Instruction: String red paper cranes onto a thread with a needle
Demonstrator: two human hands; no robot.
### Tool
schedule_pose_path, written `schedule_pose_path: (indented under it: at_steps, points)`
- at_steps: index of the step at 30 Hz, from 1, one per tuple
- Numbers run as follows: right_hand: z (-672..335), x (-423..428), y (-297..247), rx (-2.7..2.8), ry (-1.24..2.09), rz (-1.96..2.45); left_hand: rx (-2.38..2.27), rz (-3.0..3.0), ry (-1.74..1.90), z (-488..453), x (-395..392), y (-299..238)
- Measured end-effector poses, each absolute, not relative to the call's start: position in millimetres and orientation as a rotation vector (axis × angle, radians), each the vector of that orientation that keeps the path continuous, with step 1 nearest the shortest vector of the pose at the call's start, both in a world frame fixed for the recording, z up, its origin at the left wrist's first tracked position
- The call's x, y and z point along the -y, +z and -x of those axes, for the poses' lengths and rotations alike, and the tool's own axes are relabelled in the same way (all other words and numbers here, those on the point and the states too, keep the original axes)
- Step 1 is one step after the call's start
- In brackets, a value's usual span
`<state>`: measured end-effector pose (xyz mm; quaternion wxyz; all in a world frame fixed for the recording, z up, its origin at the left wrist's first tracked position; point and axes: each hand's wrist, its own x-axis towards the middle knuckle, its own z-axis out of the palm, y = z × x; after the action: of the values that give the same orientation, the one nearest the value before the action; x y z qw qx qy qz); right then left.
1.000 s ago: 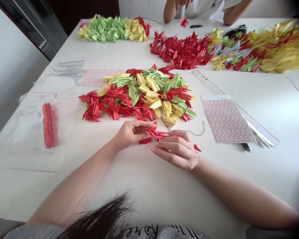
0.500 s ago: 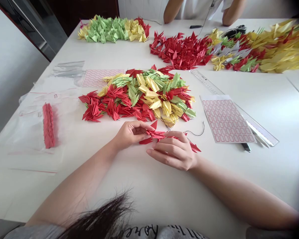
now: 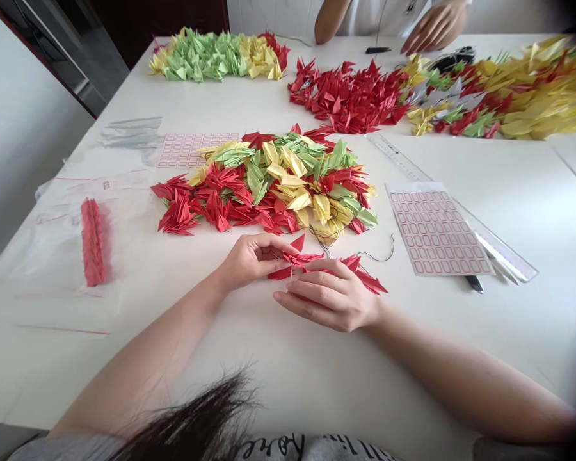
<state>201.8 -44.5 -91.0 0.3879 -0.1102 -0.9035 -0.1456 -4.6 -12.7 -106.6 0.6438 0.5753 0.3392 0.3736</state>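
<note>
**Two hands close on red paper cranes [image 3: 312,264]**

From my remote seat, I see my left hand [image 3: 254,261] pinching the cluster narrowly at one end while my right hand [image 3: 329,299] curls around its other side. The cranes sit just above the white table [image 3: 523,333], near the mixed pile of paper cranes [image 3: 269,186]. They should handle light, crisp and easily crushed, so I'd take them by the bodies, not the wing tips. My fingers hide the cluster's middle; black thread [image 3: 379,258] trails out, its entry point unseen.
</note>
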Motion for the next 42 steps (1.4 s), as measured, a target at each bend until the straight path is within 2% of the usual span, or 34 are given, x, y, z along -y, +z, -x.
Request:
schedule_pose_path:
  at_steps: [23, 32, 42]
  points:
    - [-194.1, 48.4, -89.6, 2.288, -0.458, 0.281, -0.776, -1.311, 0.869, 3.8, 12.7, -110.2]
    - [-195.6, 54.1, -84.3, 2.255, -0.375, 0.12, -0.795, -1.276, 0.869, 3.3, 13.4, -106.1]
    - [-199.3, 50.2, -85.6, 2.236, -0.284, 0.174, -0.934, -1.239, 0.789, -0.2, 16.9, -105.5]
